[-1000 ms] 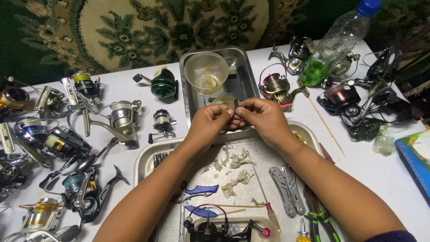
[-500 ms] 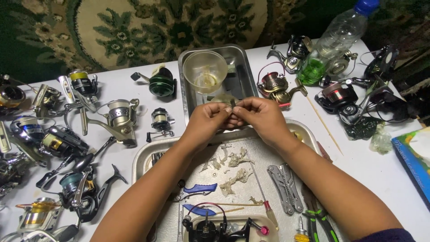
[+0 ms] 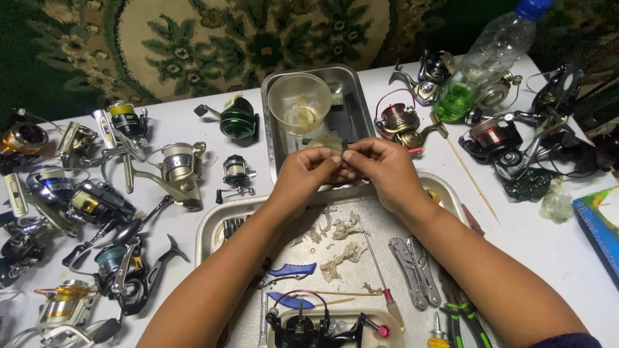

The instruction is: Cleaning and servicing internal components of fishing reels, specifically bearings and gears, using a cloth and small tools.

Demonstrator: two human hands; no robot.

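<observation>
Whatever you pinch between your left hand (image 3: 309, 171) and right hand (image 3: 380, 171) is too small and too covered by fingertips to identify. Below your wrists, the black reel (image 3: 309, 328) runs off the bottom edge; right of your right hand, the blue box (image 3: 603, 229) is cropped.

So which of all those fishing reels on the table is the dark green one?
The dark green reel sits just left of the small metal tray; the others are silver, black, gold or reddish.
</observation>
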